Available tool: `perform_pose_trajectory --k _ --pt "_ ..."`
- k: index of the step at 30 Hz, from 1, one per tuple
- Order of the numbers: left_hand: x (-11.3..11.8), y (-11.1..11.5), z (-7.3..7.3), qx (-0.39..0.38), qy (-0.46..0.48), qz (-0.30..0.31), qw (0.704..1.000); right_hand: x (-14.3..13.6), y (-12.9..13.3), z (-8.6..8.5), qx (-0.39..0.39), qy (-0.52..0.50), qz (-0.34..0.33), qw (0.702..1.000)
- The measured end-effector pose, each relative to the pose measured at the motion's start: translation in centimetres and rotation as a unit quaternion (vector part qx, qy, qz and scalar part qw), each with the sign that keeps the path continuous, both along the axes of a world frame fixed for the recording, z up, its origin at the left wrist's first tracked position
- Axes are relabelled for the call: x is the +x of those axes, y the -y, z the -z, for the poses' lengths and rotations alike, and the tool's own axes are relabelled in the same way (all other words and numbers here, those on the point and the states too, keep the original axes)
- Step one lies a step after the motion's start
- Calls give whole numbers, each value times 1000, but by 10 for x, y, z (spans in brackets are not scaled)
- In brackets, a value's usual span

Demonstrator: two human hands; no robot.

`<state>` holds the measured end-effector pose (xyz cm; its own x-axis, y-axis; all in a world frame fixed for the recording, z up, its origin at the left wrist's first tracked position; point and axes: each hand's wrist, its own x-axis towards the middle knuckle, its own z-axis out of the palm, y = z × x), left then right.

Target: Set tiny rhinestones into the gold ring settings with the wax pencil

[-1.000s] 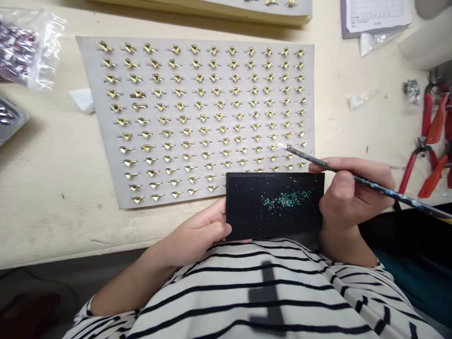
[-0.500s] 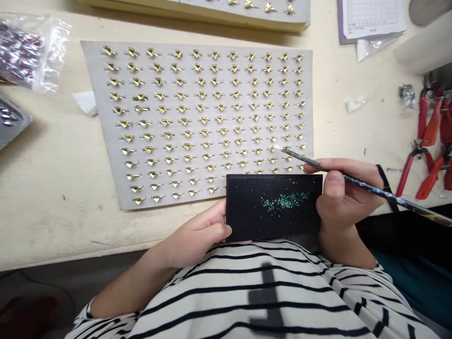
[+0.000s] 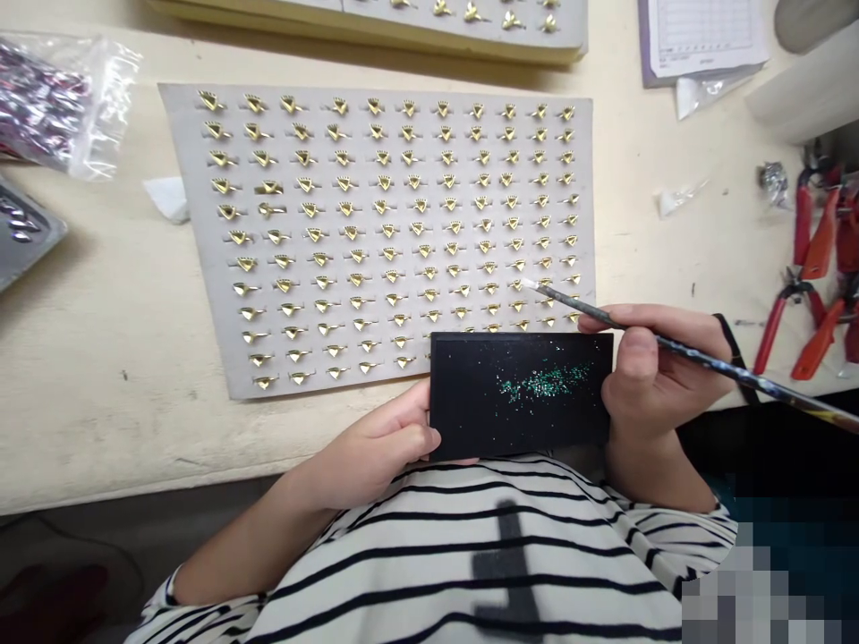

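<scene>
My left hand (image 3: pixel 376 452) has its fingers clamped on the left end of the black tray (image 3: pixel 463 407), thumb over the near corner, which leaves nearly all of the dark face uncovered. The green and pale specks (image 3: pixel 543 383) lie in a loose streak on its right half, easy to pick out against black, and I suppose I hold it fairly level so they don't slide. My right hand (image 3: pixel 644 376) has thumb and fingers closed on a thin rod (image 3: pixel 570 301), slanted like a pen, so its pale tip (image 3: pixel 528 284) reaches out ahead of my knuckles and doesn't block my view. That tip is right at one of the gold rings (image 3: pixel 310 209) – touching or just above, I can't tell. The rings stand in rows in a grey board (image 3: pixel 218 295) lying flat on the tabletop (image 3: pixel 121 313), spaced so each can be reached without knocking its neighbours, I'd say. The tray slightly overlaps the board's near edge, in front of my body, making a short trip between specks and rings. Out of the way lie the pliers (image 3: pixel 775 322) on my right and a clear bag (image 3: pixel 107 107) on my left – both well apart from my hands
</scene>
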<state>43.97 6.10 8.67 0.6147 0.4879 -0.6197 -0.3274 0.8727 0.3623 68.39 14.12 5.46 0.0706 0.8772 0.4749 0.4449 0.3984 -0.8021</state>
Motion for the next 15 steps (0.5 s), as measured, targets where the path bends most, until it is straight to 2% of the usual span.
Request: perform_pose_trajectory --k 15 --pt "1 0 -1 -9 18 -8 1000 6 0 6 10 14 8 1000"
